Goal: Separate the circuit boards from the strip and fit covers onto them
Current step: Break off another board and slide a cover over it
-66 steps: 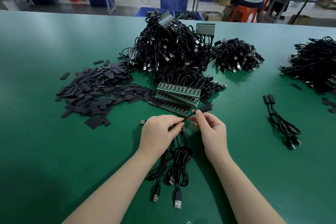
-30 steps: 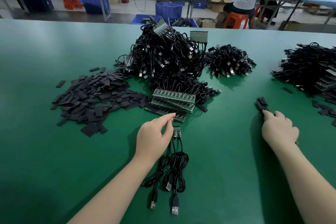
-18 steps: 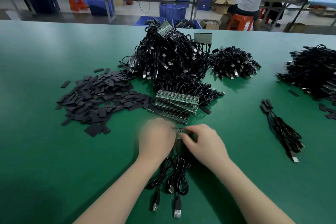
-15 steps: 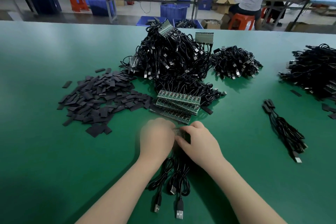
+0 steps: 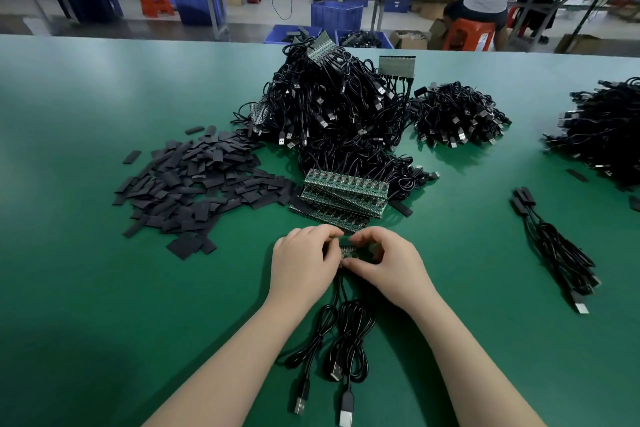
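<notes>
— Two hands meet at the middle of our green table (image 5: 104,288). Our left hand (image 5: 304,265) and our right hand (image 5: 389,265) both pinch a short green circuit-board strip piece (image 5: 348,251) between curled fingers and thumbs, one hand at each end.

— Which way does it lie?

— Its long axis runs left to right between our hands, though most of it is hidden by the fingers. Its thin black USB cables (image 5: 341,333) trail from it toward us, looped on the table, plugs pointing at our body.

— And the rest of our stock?

— Just beyond our hands sits the stack of long green circuit-board strips (image 5: 343,194), long axis also left to right, tilted slightly down to the right, their cables running away into the big tangled heap of black cables (image 5: 332,107). To the left lies the scattered pile of flat black rectangular covers (image 5: 194,180). Well to the right rests a small bundle of black covered cables (image 5: 550,246), covered ends pointing away from us.
</notes>
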